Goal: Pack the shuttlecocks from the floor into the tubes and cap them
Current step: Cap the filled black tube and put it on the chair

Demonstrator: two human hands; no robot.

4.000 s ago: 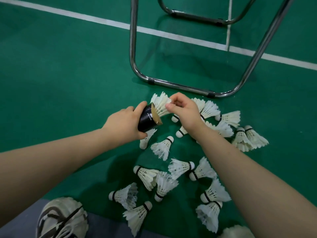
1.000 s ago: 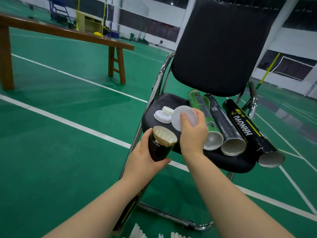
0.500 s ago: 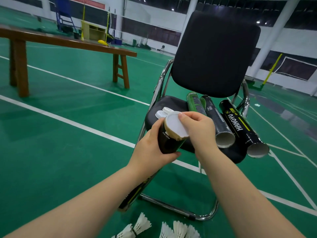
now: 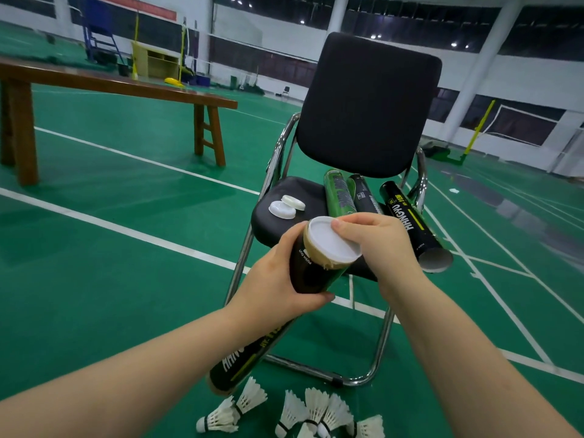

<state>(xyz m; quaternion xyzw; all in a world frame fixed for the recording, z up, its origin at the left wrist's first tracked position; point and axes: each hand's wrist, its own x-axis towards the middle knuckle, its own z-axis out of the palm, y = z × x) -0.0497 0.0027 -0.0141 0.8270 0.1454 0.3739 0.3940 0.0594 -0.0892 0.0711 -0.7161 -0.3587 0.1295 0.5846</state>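
Black cardboard shuttlecock tube (image 4: 311,273), centre frame, clenched near its top by left hand (image 4: 278,290); right hand (image 4: 376,238) grasps round white plastic cap (image 4: 333,240) seated on its mouth. White feather shuttlecocks (image 4: 294,412) lie on green floor (image 4: 110,263), bottom centre. Three open tubes (image 4: 363,197) and two spare white caps (image 4: 286,206) rest on black chair (image 4: 366,105), centre right.

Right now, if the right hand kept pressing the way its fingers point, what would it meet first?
The right hand already touches the white cap; pushing on, it presses that cap onto the tube held in the left hand.
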